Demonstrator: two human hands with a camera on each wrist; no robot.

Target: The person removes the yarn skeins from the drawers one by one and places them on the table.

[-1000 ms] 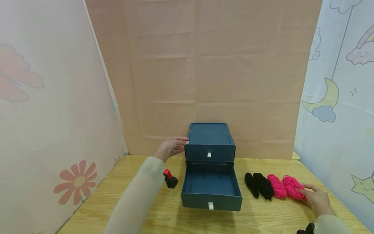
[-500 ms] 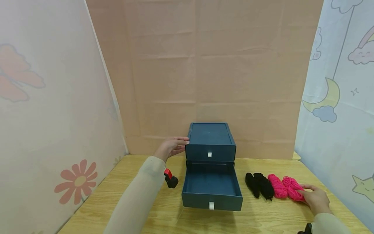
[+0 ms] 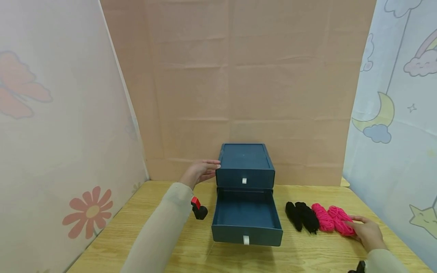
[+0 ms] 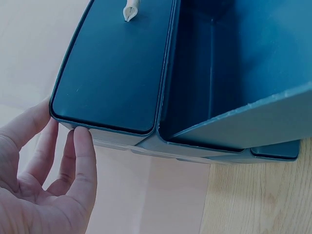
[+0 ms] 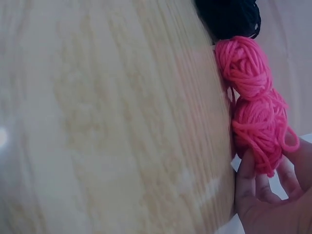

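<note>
My left hand (image 3: 197, 173) rests on the upper left side of a dark blue drawer box (image 3: 246, 156). In the left wrist view, the fingertips (image 4: 82, 134) touch the box's side near its front corner, fingers nearly straight. Below the top drawer (image 3: 230, 178), the lower drawer (image 3: 247, 213) is pulled out with nothing in it. On the right, my right hand (image 3: 370, 232) holds the end of the outer pink yarn skein (image 3: 338, 220), thumb and fingers on either side of it in the right wrist view. The skein lies against a second pink yarn skein (image 5: 243, 66).
Two black yarn skeins (image 3: 307, 217) lie left of the pink ones, between them and the drawer box. All stand on a wooden table (image 3: 191, 246). A brown paper backdrop (image 3: 191, 94) rises behind, with patterned side panels (image 3: 403, 159) left and right.
My right hand has shifted slightly, its fingers closer around the pink skein's end. The left hand, drawer box and other skeins look unchanged.
</note>
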